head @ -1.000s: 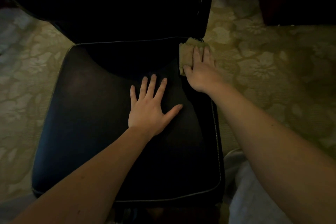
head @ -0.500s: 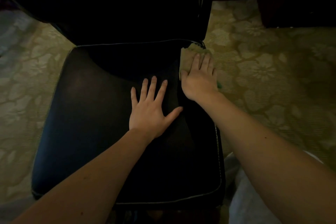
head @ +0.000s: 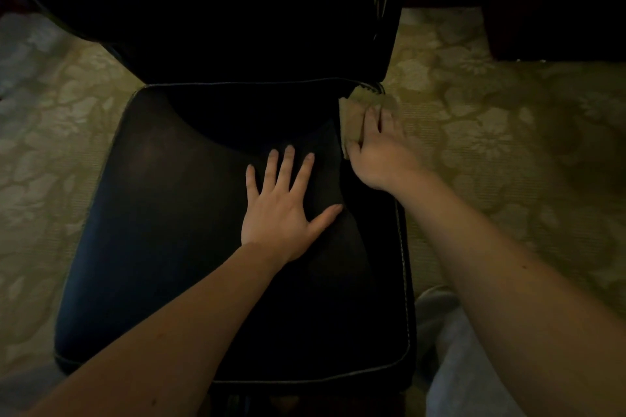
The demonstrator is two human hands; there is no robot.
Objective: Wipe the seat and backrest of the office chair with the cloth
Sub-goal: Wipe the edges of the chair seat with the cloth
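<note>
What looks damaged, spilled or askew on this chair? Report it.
Nothing stands out: the seat shows no tear or spill, though the light is dim. The right hand presses the cloth at its back right corner.

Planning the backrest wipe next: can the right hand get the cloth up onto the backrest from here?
Probably yes. The right hand presses the cloth on the rear right corner of the seat, right at the foot of the backrest, with nothing visible between them.

Right hand (head: 382,159) on cloth (head: 352,118), seat (head: 169,213) corner.
</note>
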